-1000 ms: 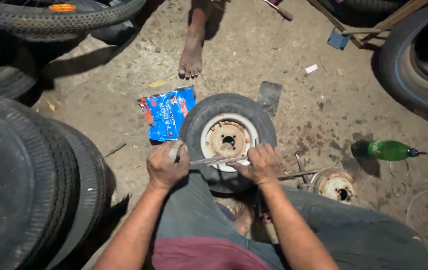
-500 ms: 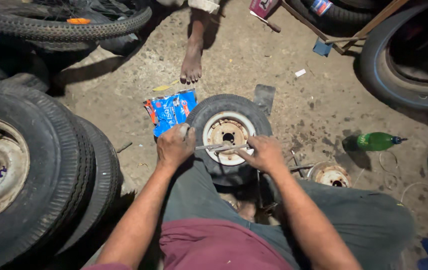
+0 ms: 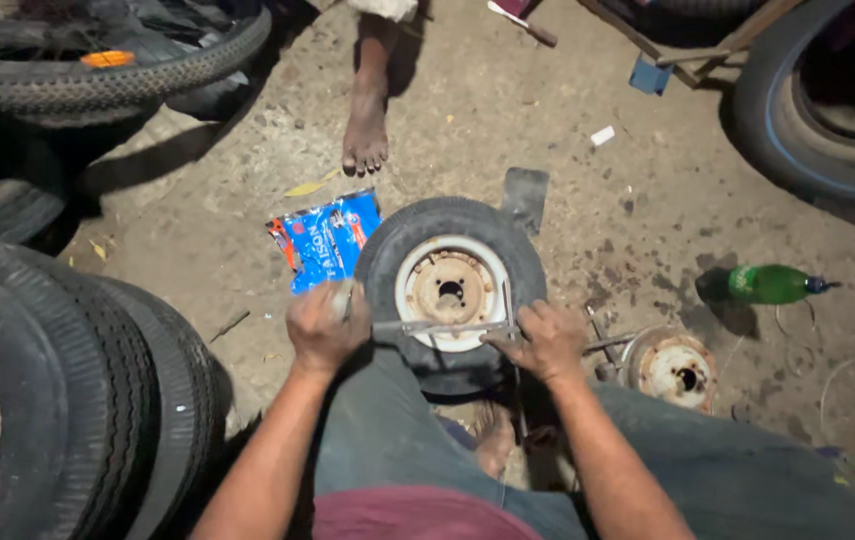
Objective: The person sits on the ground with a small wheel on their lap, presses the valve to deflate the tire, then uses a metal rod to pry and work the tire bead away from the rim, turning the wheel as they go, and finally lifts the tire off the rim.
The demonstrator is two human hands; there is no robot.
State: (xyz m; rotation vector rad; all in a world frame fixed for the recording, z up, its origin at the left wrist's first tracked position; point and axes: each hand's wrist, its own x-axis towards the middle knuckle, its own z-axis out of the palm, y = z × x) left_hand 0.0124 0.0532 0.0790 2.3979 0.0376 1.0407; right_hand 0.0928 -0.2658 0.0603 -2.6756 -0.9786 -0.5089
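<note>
Still both hands on the bar, unmoved.

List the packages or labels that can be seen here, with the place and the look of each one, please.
Blue packet: flat on the ground, left of the small tyre, near the left hand; crumpled, blue with red and white print.
Green bottle: lying on its side on the ground at the right; no label can be made out.
No signs or screens.
</note>
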